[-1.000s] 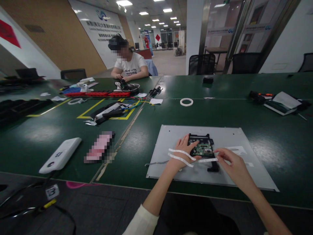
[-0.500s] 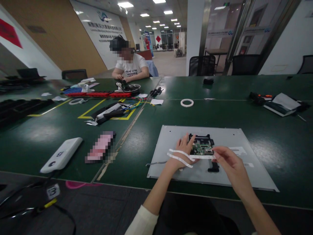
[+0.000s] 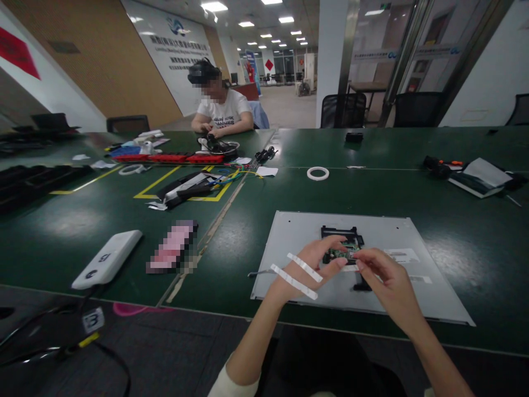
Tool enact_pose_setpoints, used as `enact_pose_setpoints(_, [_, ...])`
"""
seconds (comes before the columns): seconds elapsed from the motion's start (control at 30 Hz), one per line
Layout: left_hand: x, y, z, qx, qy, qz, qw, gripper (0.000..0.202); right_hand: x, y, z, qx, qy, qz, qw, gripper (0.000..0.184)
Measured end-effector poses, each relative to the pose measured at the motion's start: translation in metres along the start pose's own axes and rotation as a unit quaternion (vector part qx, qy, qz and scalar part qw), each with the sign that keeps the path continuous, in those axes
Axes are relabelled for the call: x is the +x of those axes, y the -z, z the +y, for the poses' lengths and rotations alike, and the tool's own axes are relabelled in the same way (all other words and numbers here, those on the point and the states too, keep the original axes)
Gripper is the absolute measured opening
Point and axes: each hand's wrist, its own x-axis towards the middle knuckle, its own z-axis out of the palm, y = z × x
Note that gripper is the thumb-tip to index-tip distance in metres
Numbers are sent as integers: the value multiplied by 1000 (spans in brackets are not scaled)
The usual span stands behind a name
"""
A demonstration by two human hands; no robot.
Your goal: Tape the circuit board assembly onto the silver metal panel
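A green circuit board (image 3: 335, 255) with a black bracket (image 3: 351, 231) lies on a pale flat panel (image 3: 285, 231) in front of me. Two white tape strips (image 3: 294, 281) are stuck across the back of my left hand (image 3: 308, 264). Its fingers stretch over the board's left part, thumb apart from them. My right hand (image 3: 382, 270) pinches a short strip of white tape (image 3: 350, 268) at the board's near right corner. The strip's other end reaches close to my left thumb; whether they touch I cannot tell.
Beyond the panel lies a white tape roll (image 3: 318, 173). To the left are a white power bank (image 3: 107, 259) with a cable and a blurred pink phone-like item (image 3: 172, 246). A notebook (image 3: 479, 177) lies at the right. Across the table sits a person (image 3: 223, 110).
My left hand has drawn back from lying over the board, and its thumb now points towards the right hand. The tape strip shows shorter between my hands.
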Motion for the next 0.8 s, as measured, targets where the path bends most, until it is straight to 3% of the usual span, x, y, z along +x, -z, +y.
enact_pose_setpoints(0.17, [-4, -11, 2, 102, -31, -11, 994, 24, -1, -12, -8, -19, 44, 1, 999, 19])
enact_pose_setpoints(0.37, [-29, 0, -10, 258, 5, 62, 964, 12, 10, -38, 1, 23, 28, -19, 999, 17])
enact_pose_setpoints(0.47, [-47, 18, -21, 348, 55, 123, 928, 14, 34, -67, -6, 10, 49, -35, 998, 15])
enact_pose_setpoints(0.63, [-82, 59, -42, 394, 138, 210, 884, 16, 78, -139, -25, 6, 88, -67, 994, 10])
enact_pose_setpoints(0.7, [-98, 73, -50, 383, 150, 227, 883, 14, 84, -165, -27, 5, 93, -87, 992, 10])
enact_pose_setpoints(0.8, [-117, 86, -61, 381, 155, 207, 888, 15, 78, -190, -22, 1, 90, -112, 990, 11])
